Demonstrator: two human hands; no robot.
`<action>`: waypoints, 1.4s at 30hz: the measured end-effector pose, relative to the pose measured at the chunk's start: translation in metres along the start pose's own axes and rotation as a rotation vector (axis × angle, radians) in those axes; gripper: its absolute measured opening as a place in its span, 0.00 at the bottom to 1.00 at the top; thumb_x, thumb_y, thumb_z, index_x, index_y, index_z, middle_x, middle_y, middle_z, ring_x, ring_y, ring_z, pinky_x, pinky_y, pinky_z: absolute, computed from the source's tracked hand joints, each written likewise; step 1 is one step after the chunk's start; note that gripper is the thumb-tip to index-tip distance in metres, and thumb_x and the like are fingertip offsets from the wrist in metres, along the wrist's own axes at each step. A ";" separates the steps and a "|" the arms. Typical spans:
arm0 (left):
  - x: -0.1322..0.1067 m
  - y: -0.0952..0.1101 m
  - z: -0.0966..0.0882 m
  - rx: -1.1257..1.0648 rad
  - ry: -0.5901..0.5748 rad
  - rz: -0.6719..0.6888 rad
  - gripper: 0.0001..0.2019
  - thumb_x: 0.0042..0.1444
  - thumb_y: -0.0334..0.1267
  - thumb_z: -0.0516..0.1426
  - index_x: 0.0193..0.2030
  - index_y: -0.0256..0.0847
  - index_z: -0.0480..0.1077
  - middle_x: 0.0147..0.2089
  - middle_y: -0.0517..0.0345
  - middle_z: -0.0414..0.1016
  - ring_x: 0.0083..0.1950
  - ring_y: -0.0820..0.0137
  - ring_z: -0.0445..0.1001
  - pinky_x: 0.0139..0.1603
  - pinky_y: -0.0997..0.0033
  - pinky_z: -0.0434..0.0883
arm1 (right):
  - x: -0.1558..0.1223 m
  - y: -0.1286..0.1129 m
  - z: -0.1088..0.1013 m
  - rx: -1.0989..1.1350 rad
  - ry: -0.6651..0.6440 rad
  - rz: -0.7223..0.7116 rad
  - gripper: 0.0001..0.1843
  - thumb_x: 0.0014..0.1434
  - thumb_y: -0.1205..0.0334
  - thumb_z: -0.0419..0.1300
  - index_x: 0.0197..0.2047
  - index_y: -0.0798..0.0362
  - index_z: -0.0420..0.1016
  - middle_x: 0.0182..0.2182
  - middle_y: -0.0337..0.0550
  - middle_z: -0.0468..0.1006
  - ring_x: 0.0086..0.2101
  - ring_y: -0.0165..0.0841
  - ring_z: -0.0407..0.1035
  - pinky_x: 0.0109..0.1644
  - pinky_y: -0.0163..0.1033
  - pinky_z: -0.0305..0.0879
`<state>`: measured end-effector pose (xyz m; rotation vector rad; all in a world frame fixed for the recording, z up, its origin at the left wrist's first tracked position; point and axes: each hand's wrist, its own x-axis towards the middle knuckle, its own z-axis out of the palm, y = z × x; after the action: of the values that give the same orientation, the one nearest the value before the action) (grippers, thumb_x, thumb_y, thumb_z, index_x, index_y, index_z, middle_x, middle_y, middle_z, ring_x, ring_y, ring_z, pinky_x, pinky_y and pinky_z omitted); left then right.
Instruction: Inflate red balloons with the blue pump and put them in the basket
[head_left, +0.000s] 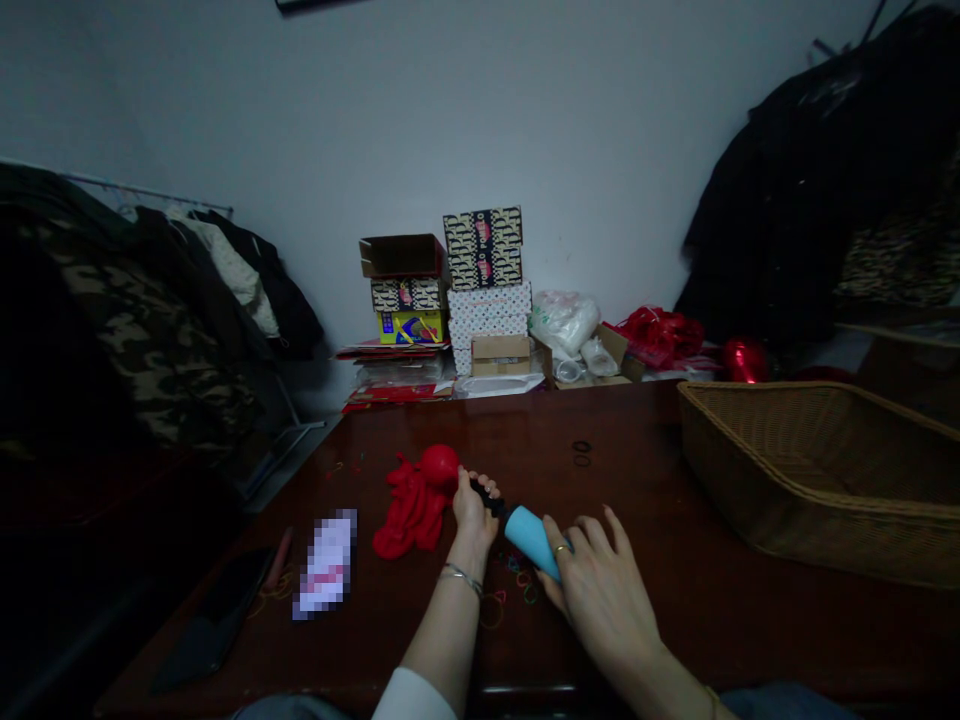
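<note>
A light-blue balloon pump (534,543) with a black end is held at a slant above the table. My left hand (474,515) is closed round its black end (491,500), where the neck of a small, round, partly inflated red balloon (439,466) seems to meet it; the fingers hide the join. Around the blue barrel's near end, my right hand (604,590) is closed, thumb below and some fingers raised. Just left of my left hand lies a heap of limp red balloons (411,515). Small coloured rubber bands (525,580) are scattered beneath the pump.
A wicker basket (787,500) stands at the table's right. Two black bands (582,455) lie farther back. At left are a blurred-out pale item (326,565) and a dark flat object (217,620). Stacked boxes (487,320) rise behind the table; clothes hang on both sides.
</note>
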<state>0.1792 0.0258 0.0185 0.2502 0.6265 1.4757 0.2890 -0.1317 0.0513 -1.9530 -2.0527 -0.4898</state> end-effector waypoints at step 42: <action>-0.011 -0.006 0.000 0.096 -0.032 -0.013 0.15 0.61 0.46 0.51 0.28 0.39 0.58 0.20 0.65 0.57 0.19 0.78 0.57 0.18 0.79 0.58 | 0.005 -0.004 0.002 0.053 -0.057 0.024 0.28 0.57 0.54 0.56 0.59 0.54 0.64 0.37 0.48 0.75 0.44 0.43 0.64 0.62 0.57 0.41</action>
<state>0.1842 0.0144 0.0177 0.3429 0.6731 1.4279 0.2849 -0.1263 0.0509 -1.9804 -2.0513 -0.3751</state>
